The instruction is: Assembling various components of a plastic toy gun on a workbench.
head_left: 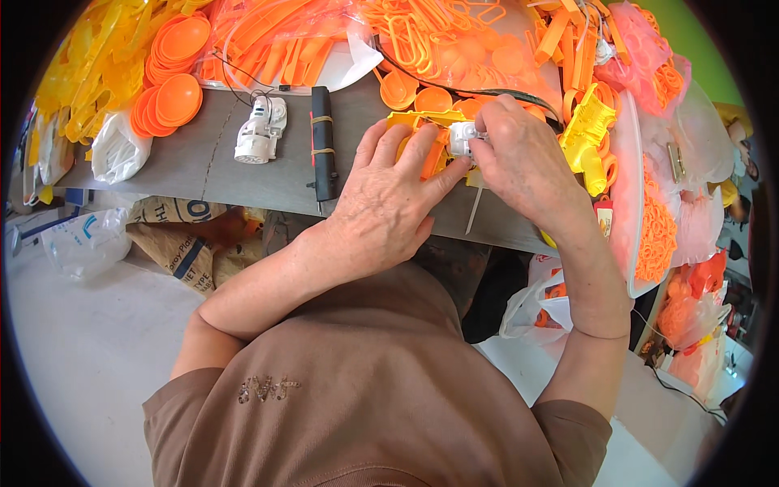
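Two hands meet at the upper centre of the frame, and I monitor both from my remote station. The white unit sits between them, at the right end of a yellow shell, above the near edge of the grey table. The left hand holds the shell in a broad grip: fingers arched over it, thumb extended to the unit's lower side. I judge that this spread steadies the assembly against twisting. The right hand forms a narrow pinch on the white unit, thumb opposite bent fingers, a hold that I take to favour fine control. I cannot tell whether a small fitting also lies under those fingertips. An orange piece shows between the left index finger and thumb.

Left of the hands, a black cylindrical tool, wrapped with tan bands, lies lengthwise, its tip toward the lower frame; this position presumably gives easy reach. A second white unit, with dark wires, lies farther left, well apart from the work. Orange discs occupy the upper left, nested, apparently to save surface.
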Demonstrator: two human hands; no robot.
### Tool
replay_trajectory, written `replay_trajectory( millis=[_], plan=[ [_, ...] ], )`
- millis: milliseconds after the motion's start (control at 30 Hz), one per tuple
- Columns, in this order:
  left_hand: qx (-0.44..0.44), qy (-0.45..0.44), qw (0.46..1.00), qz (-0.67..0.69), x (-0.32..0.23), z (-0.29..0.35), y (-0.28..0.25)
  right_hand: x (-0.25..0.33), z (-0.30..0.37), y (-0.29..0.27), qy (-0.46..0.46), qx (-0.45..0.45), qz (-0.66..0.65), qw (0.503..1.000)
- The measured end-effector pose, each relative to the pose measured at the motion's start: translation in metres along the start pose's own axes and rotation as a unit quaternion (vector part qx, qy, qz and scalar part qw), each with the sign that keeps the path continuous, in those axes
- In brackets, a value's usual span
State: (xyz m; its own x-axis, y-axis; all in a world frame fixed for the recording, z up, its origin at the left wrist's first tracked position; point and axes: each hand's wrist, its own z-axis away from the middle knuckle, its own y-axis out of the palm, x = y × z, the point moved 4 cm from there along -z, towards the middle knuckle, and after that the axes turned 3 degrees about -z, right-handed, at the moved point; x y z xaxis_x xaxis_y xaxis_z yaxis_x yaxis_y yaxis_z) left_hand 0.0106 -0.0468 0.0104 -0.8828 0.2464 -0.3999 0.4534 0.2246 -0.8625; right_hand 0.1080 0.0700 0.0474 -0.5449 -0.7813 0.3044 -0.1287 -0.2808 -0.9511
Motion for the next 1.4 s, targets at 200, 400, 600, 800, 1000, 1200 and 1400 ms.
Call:
replay_trajectory(
  millis=[200, 400, 600, 800, 1000, 1200, 1400],
  plan=[
    [0.0, 0.001, 1.0, -0.001, 0.0, 0.0, 0.0, 0.006, 0.001, -0.002, -0.015, 0.004, 0.023, 1.0],
    [0.002, 0.003, 1.0, 0.003, 0.001, 0.001, 0.001, 0.005, 0.002, 0.0, -0.023, 0.013, 0.041, 0.999],
    [-0.002, 0.004, 1.0, 0.005, 0.001, 0.001, 0.001, 0.002, 0.003, 0.002, -0.111, 0.01, 0.055, 0.992],
    [-0.003, 0.004, 1.0, 0.0, 0.001, 0.002, 0.002, 0.003, 0.006, 0.001, -0.206, 0.004, 0.07, 0.976],
    [0.002, 0.004, 1.0, 0.001, 0.001, 0.001, 0.003, 0.002, 0.011, 0.007, -0.272, -0.026, 0.14, 0.952],
    [0.002, 0.001, 1.0, -0.007, 0.001, 0.002, 0.002, 0.003, 0.011, 0.014, -0.298, -0.061, 0.242, 0.921],
    [0.014, -0.009, 1.0, 0.003, 0.002, 0.003, 0.004, -0.001, 0.012, 0.018, -0.304, -0.074, 0.204, 0.928]
  ],
)
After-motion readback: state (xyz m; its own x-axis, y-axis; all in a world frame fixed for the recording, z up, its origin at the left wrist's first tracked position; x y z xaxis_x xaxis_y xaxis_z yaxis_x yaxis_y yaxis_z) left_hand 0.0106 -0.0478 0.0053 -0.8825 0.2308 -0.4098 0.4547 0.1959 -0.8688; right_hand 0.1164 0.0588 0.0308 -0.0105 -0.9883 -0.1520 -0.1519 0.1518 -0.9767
